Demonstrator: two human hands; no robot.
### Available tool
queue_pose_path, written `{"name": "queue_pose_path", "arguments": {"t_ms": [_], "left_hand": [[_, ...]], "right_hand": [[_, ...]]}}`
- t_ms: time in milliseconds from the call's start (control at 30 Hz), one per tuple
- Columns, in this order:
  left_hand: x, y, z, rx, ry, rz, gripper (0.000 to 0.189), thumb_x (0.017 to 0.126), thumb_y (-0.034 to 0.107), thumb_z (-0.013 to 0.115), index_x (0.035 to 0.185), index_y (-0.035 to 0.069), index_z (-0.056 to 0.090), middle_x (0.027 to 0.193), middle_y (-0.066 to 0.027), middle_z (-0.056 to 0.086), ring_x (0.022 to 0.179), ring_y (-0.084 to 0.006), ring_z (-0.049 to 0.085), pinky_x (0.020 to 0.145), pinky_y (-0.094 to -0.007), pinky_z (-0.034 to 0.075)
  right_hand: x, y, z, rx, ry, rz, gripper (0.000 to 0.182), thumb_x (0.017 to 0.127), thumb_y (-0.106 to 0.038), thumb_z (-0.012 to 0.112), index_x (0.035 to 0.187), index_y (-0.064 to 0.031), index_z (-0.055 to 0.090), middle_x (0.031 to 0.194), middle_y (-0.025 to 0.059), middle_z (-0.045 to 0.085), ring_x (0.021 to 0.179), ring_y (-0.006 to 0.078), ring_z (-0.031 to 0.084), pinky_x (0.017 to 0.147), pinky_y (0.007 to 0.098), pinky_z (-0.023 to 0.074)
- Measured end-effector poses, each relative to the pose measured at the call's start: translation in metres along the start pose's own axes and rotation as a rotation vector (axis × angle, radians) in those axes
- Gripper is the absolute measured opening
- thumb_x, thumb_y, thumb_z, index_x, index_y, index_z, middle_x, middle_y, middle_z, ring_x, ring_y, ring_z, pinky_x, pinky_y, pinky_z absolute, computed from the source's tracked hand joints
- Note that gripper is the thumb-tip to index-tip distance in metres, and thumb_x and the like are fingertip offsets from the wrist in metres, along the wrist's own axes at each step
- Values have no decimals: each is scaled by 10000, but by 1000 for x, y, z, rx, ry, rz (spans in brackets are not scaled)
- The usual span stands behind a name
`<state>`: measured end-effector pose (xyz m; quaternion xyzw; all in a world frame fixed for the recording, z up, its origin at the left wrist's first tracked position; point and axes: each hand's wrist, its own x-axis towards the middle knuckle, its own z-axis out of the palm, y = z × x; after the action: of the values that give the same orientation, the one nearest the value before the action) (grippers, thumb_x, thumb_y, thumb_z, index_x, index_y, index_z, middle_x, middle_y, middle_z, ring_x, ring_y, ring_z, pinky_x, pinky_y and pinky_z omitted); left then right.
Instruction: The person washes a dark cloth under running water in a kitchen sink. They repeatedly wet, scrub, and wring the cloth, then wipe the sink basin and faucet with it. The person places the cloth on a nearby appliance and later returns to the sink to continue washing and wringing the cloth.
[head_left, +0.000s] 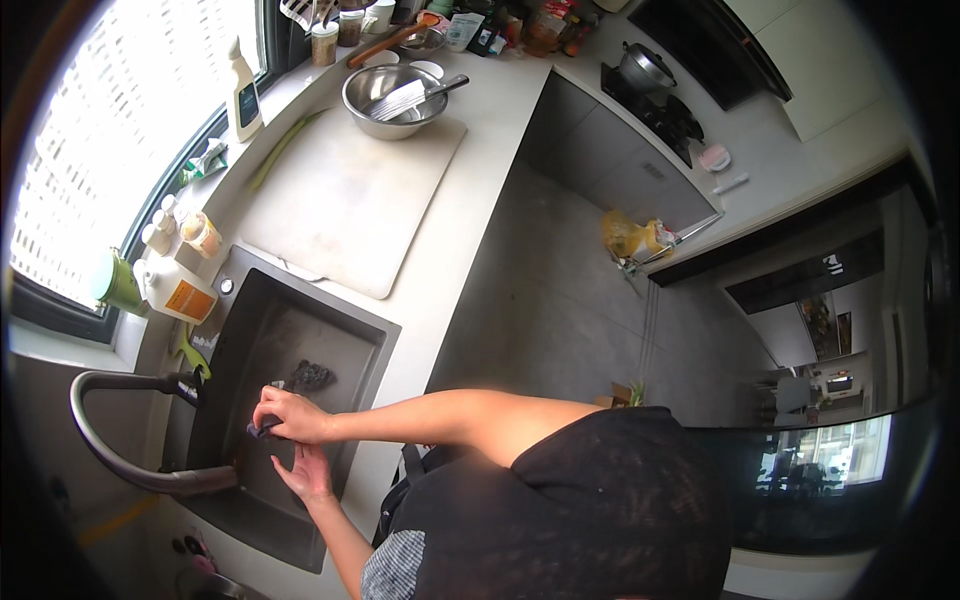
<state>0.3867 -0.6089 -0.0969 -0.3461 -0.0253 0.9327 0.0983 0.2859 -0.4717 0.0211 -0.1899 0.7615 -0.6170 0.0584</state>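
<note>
Over the dark grey sink (352, 450), my right hand (294, 417) grips a small dark purplish cloth (261, 429), mostly hidden by the fingers. My left hand (309, 474) is just below it in the picture, palm turned up and thumb spread. Its fingertips reach behind the right hand and are partly hidden; nothing shows in its palm. On the sink bottom beyond the right hand lies a dark, crumpled, textured clump (313, 375), whose material I cannot tell. The curved faucet (112, 461) reaches over the sink, its spout end apart from both hands.
A cutting board (352, 202) borders the sink, with a steel bowl (394, 127) at its far end and a cleaver (420, 97) across the bowl. A white jug (176, 289), a green can (120, 281) and a spray bottle (242, 97) line the window side.
</note>
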Motion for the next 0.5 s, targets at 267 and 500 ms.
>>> {"name": "queue_pose_path", "arguments": {"t_ms": [267, 500], "left_hand": [[-22, -17, 46, 150, -151, 179, 652, 860, 424, 566, 1316, -6, 389, 1273, -141, 478, 1264, -253, 390, 1072, -376, 326], [-27, -23, 53, 203, -238, 264, 521, 909, 393, 492, 1263, 13, 457, 1217, -112, 515, 1209, -245, 452, 1043, -365, 367]], "right_hand": [[-15, -3, 11, -151, -254, -463, 145, 620, -38, 657, 727, -131, 624, 842, 63, 517, 857, 264, 552, 697, 385, 481], [-26, -3, 9, -1, -490, -391, 82, 726, -130, 624, 769, -67, 657, 920, 83, 568, 872, 265, 589, 772, 391, 488]]}}
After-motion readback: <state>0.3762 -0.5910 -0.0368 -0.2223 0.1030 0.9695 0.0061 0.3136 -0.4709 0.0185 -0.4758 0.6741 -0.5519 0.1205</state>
